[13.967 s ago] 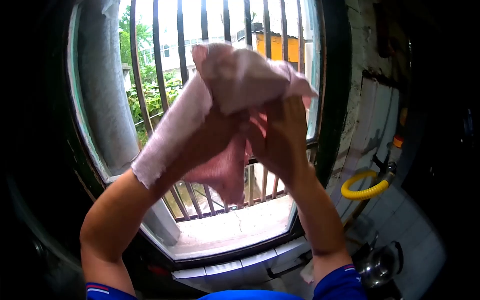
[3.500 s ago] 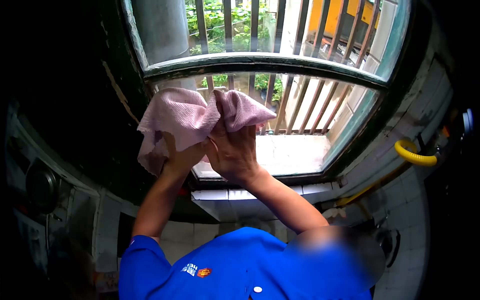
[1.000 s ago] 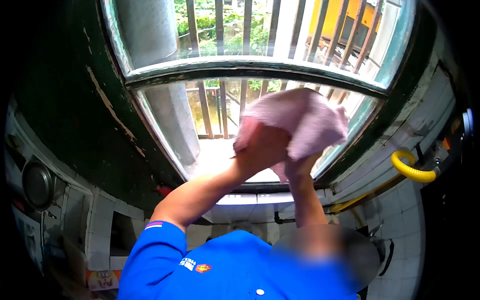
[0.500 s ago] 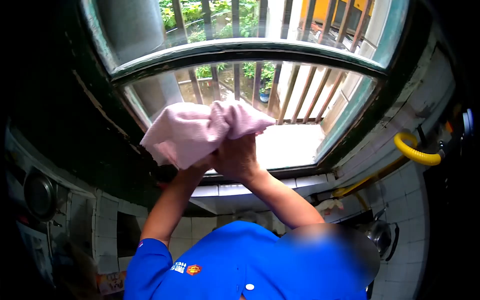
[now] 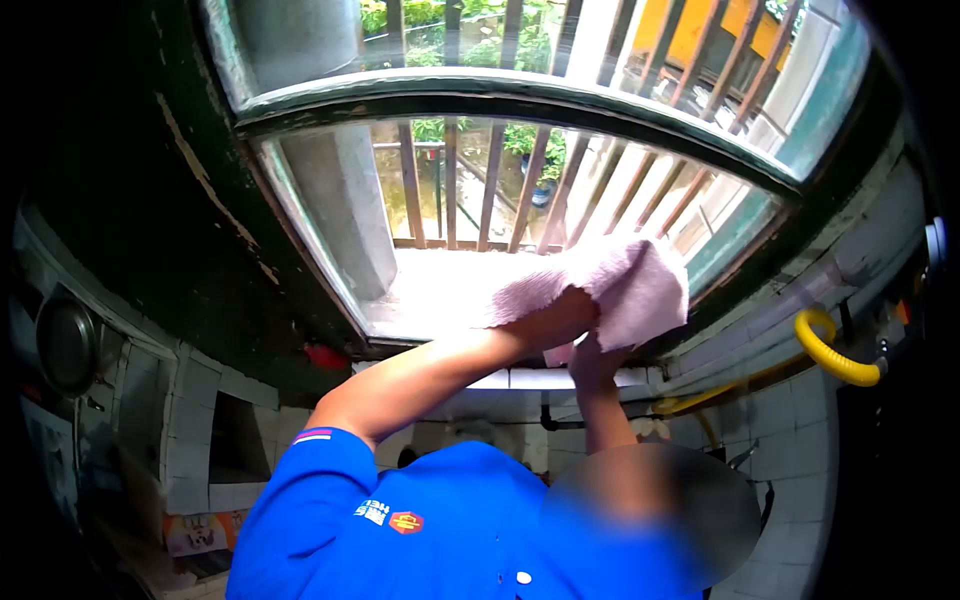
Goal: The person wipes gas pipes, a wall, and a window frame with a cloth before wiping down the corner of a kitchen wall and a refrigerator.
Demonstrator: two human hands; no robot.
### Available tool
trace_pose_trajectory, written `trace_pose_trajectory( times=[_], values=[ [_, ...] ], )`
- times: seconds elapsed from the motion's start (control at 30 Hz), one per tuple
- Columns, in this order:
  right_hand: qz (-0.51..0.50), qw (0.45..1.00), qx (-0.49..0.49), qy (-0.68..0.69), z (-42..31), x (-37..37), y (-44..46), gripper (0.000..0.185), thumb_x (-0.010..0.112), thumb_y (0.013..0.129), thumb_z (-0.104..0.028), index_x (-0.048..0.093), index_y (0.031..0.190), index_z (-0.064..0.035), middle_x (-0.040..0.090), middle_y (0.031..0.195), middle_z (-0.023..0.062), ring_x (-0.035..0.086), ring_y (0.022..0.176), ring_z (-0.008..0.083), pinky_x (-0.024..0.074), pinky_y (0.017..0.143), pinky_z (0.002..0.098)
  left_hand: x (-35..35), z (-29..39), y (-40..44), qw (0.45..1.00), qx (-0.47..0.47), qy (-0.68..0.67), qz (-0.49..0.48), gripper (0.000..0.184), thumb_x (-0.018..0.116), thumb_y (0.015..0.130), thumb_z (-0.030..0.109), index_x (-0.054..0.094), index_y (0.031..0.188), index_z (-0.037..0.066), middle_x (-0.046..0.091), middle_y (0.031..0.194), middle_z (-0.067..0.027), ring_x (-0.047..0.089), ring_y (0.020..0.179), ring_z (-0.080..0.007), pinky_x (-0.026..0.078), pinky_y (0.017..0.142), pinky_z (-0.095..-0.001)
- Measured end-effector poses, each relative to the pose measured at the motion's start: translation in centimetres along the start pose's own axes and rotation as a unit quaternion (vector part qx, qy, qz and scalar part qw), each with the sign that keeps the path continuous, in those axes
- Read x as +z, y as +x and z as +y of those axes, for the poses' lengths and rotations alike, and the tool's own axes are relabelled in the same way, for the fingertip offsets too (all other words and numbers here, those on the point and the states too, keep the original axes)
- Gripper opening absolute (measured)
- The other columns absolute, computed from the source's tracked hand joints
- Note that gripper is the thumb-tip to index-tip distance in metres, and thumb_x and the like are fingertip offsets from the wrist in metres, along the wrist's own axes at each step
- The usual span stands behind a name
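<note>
A pale pink cloth (image 5: 640,290) lies bunched against the lower right part of the lower window pane (image 5: 340,200). My left hand (image 5: 560,318) reaches across from the left and holds the cloth, its fingers partly hidden in the folds. Just below and to the right, my right hand (image 5: 596,364) grips the hanging lower part of the same cloth. The two hands are close together, near the bottom rail of the window. Iron bars (image 5: 490,190) stand outside behind the glass.
A dark green wooden frame (image 5: 520,108) with peeling paint surrounds the panes. Below it runs a white tiled sill (image 5: 540,378). To the right are a yellow hose (image 5: 835,362) and a yellow pipe (image 5: 690,403). A round pan (image 5: 68,345) hangs at the left.
Both hands have carried the cloth from the left-middle of the lower pane to its lower right. My left arm now stretches across to the right; the view has shifted slightly.
</note>
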State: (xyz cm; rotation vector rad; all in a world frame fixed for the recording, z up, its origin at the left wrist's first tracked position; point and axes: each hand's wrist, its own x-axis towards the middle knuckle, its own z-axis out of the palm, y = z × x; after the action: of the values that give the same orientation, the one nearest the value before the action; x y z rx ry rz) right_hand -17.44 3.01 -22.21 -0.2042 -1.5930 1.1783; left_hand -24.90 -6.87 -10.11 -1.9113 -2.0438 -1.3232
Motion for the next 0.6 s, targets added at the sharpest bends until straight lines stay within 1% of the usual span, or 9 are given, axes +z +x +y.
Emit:
trace_pose_trajectory(
  times=[0.1,0.17,0.2,0.3,0.33,0.4,0.5,0.53,0.6],
  values=[
    [-0.143,0.897,-0.187,-0.375,-6.3,4.6,1.5,0.079,0.068,0.084,-0.044,0.043,0.143,0.0020,0.048,0.140,0.0246,0.045,0.129,0.0457,0.0358,0.106,0.0549,0.5,-10.3,-6.9,0.998,-0.019,0.021,0.062,0.053,0.054,0.097,0.022,0.045,0.145,0.001,0.050,0.144,-0.0207,0.045,0.136,-0.0325,0.032,0.116,-0.0452],
    [-0.203,0.914,-0.237,-0.258,-4.7,7.8,0.3,0.077,0.069,0.082,-0.045,0.046,0.140,-0.0002,0.050,0.136,0.0230,0.048,0.121,0.0463,0.0379,0.100,0.0571,-2.7,-11.2,-10.4,0.969,0.056,0.214,0.111,0.054,0.053,0.098,0.022,0.043,0.144,-0.004,0.054,0.138,-0.0231,0.056,0.126,-0.0320,0.044,0.107,-0.0444],
    [-0.211,0.896,-0.262,-0.290,-6.1,10.0,0.1,0.076,0.070,0.081,-0.046,0.048,0.137,-0.0009,0.052,0.132,0.0224,0.049,0.117,0.0463,0.0386,0.098,0.0577,-5.1,-11.8,-13.1,0.948,0.011,0.312,0.067,0.058,0.049,0.102,0.024,0.032,0.151,-0.002,0.040,0.152,-0.0203,0.044,0.138,-0.0301,0.035,0.115,-0.0425],
    [-0.198,0.878,-0.326,-0.289,-7.6,15.7,-1.8,0.072,0.074,0.077,-0.047,0.053,0.129,-0.0013,0.054,0.122,0.0206,0.051,0.110,0.0463,0.0401,0.092,0.0579,-10.1,-10.0,-13.4,0.860,0.081,0.498,0.082,0.037,0.059,0.093,0.018,0.054,0.125,0.000,0.063,0.115,-0.0109,0.063,0.095,-0.0274,0.050,0.085,-0.0422],
    [-0.226,0.905,-0.276,-0.230,-7.6,16.8,-2.9,0.078,0.072,0.077,-0.048,0.049,0.137,-0.0034,0.049,0.135,0.0238,0.043,0.126,0.0458,0.0294,0.106,0.0606,-11.8,-8.7,-12.9,0.835,0.108,0.528,0.110,0.030,0.062,0.090,0.016,0.061,0.115,0.001,0.069,0.101,-0.0068,0.068,0.079,-0.0260,0.055,0.073,-0.0417],
    [-0.235,0.907,-0.280,-0.211,-8.5,17.1,-3.0,0.075,0.072,0.076,-0.044,0.051,0.134,-0.0007,0.052,0.131,0.0225,0.047,0.123,0.0431,0.0351,0.103,0.0571,-12.5,-7.6,-13.3,0.911,0.014,0.366,0.190,0.029,0.064,0.085,0.013,0.062,0.112,0.002,0.069,0.094,-0.0057,0.067,0.069,-0.0250,0.055,0.064,-0.0397],
    [-0.239,0.904,-0.287,-0.208,-8.8,15.1,-2.3,0.067,0.072,0.076,-0.036,0.055,0.130,-0.0012,0.056,0.127,0.0210,0.053,0.117,0.0413,0.0399,0.102,0.0541,-9.2,-9.1,-13.6,0.943,-0.167,0.111,0.266,0.033,0.065,0.079,0.010,0.063,0.111,0.003,0.068,0.095,-0.0104,0.067,0.071,-0.0257,0.055,0.064,-0.0364],
    [-0.218,0.908,-0.285,-0.215,-8.3,14.3,-2.3,0.067,0.072,0.077,-0.037,0.055,0.130,-0.0013,0.056,0.128,0.0209,0.053,0.119,0.0411,0.0383,0.104,0.0546,-9.3,-8.0,-13.0,0.923,-0.017,0.321,0.211,0.033,0.064,0.080,0.009,0.062,0.112,0.003,0.068,0.098,-0.0113,0.067,0.074,-0.0257,0.056,0.065,-0.0366],
    [-0.224,0.900,-0.270,-0.258,-5.7,11.8,-2.5,0.066,0.070,0.078,-0.041,0.055,0.131,-0.0046,0.055,0.132,0.0206,0.050,0.123,0.0410,0.0326,0.110,0.0565,-6.2,-8.1,-11.6,0.875,0.060,0.471,0.097,0.039,0.061,0.083,0.011,0.059,0.120,0.002,0.065,0.108,-0.0119,0.065,0.086,-0.0261,0.055,0.075,-0.0409]
  ],
)
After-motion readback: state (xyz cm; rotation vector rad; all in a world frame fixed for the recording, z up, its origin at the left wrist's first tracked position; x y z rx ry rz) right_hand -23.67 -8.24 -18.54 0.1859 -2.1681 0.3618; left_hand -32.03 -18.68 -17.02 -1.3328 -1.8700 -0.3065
